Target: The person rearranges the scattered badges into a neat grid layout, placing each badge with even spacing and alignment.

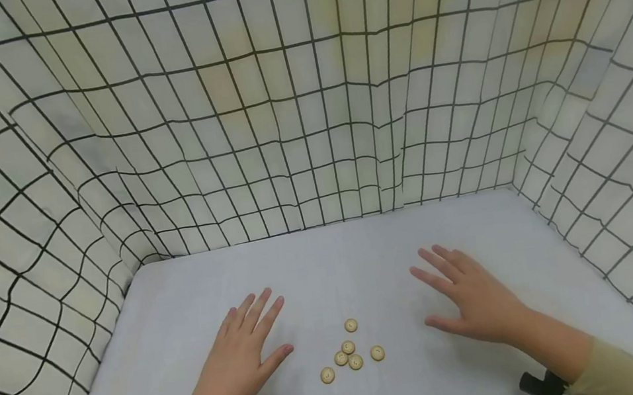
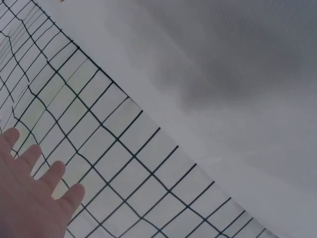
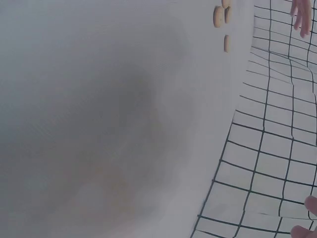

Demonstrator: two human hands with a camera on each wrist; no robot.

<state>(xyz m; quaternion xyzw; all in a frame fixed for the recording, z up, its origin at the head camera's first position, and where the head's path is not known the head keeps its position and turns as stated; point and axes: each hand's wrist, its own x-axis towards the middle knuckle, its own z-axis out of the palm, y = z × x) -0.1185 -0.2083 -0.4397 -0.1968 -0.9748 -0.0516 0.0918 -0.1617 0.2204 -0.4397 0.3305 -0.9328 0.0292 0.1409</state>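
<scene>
Six buttons (image 1: 349, 352) lie flat on the table (image 1: 360, 252), faces up, between the two hands and near the front edge. Round, so no long axis per button; the cluster as a whole runs roughly from near-left to far-right, with one button (image 1: 351, 325) apart at the far end and another button (image 1: 327, 375) at the near-left end. Four sit close in the middle, some touching or nearly so. All pale tan or beige, small, with a raised rim and tiny holes in the centre; hole count too small to tell. In the right wrist view three of them show edge-on at the top (image 3: 218, 16).

Left hand (image 1: 241, 357) rests palm down on the table just left of the buttons, fingers (image 1: 259, 308) straight and slightly spread, pointing away and a bit right, thumb out toward the cluster. Holds nothing. Left wrist view shows the same flat spread fingers (image 2: 29, 183).

Right hand (image 1: 474, 297) is palm down to the right of the buttons, a bit further off, fingers (image 1: 439, 265) straight, spread, pointing away and left. Holds nothing. Beige sleeve (image 1: 621, 371) on that forearm, dark strap (image 1: 542, 386) at the wrist.

Table surface is plain white-grey. Cream cloth with black grid lines (image 1: 304, 105) hangs round it at the back and both sides.
</scene>
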